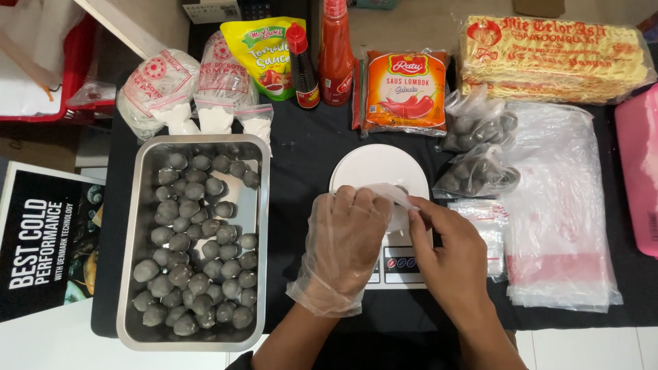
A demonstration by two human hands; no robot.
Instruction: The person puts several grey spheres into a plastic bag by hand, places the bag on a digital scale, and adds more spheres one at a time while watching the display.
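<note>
While the small clear plastic bag point(396, 199) sits over the white scale point(381, 171), both hands work at its mouth. The left hand point(343, 240), which wears a loose transparent glove, is curled over the bag from the near side, with its fingers closed on the film. The right hand point(449, 250) is bare and pinches the bag's edge between thumb and first fingers. It looks as if something dark and round is already inside, but the film and the fingers hide it, so I cannot be sure.

To do this well, I think the bare hand should keep the mouth open and taut by the edge only, so that the gloved hand alone touches the food. The bag should rest in the middle of the scale's plate, with no hand pressing down, or the weight will read false.

At the left, the steel tray point(140, 274) holds many grey meatballs point(195, 260), close enough for the gloved hand. Two filled bags point(480, 154) lie to the right of the scale, beside a stack of empty plastic bags point(558, 226). Sauce bottles and packets stand behind.
</note>
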